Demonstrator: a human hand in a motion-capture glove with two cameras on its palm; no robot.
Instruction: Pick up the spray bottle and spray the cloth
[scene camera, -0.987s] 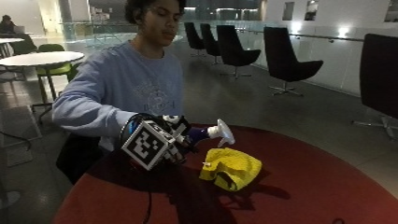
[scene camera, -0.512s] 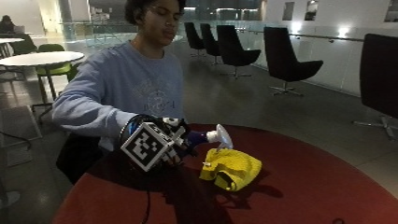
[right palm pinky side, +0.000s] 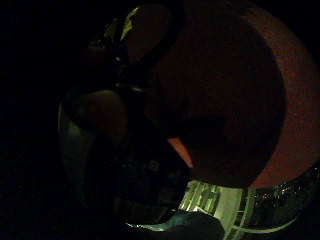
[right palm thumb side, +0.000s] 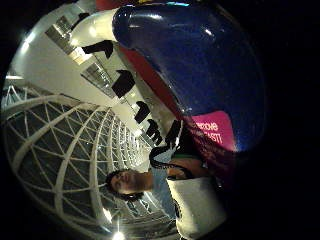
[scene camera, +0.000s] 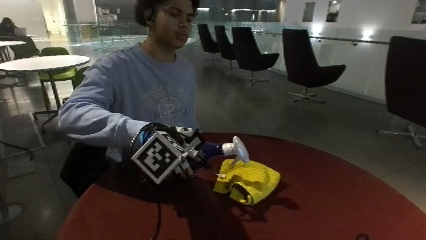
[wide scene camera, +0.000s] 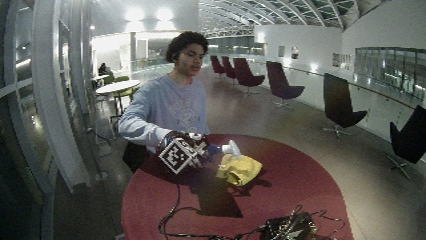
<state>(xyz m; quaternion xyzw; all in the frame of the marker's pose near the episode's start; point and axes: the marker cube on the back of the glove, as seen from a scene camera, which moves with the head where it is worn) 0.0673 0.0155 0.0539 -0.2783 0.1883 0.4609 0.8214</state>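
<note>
My gloved right hand (scene camera: 174, 155) grips a blue spray bottle (scene camera: 213, 149) and holds it tipped on its side above the round red table (scene camera: 346, 210). Its white nozzle (scene camera: 237, 149) points at a crumpled yellow cloth (scene camera: 247, 180) lying just below and beside it. In the thumb side palm view the bottle's blue body (right palm thumb side: 200, 75) with a pink label (right palm thumb side: 215, 131) fills much of the picture. The little finger side palm view is dark, showing only the red table (right palm pinky side: 280, 100). In the wide outside view the hand (wide scene camera: 181, 151), nozzle (wide scene camera: 232, 148) and cloth (wide scene camera: 239, 169) sit at the table's near-left part.
A tangle of cables and a dark device (wide scene camera: 286, 227) lies near the table's front edge. Dark chairs (scene camera: 306, 65) stand along the far wall, and a white table (scene camera: 40, 62) with green chairs is behind the person.
The hand has swung the bottle so that its nozzle has come down closer to the yellow cloth. The cloth has stayed where it was.
</note>
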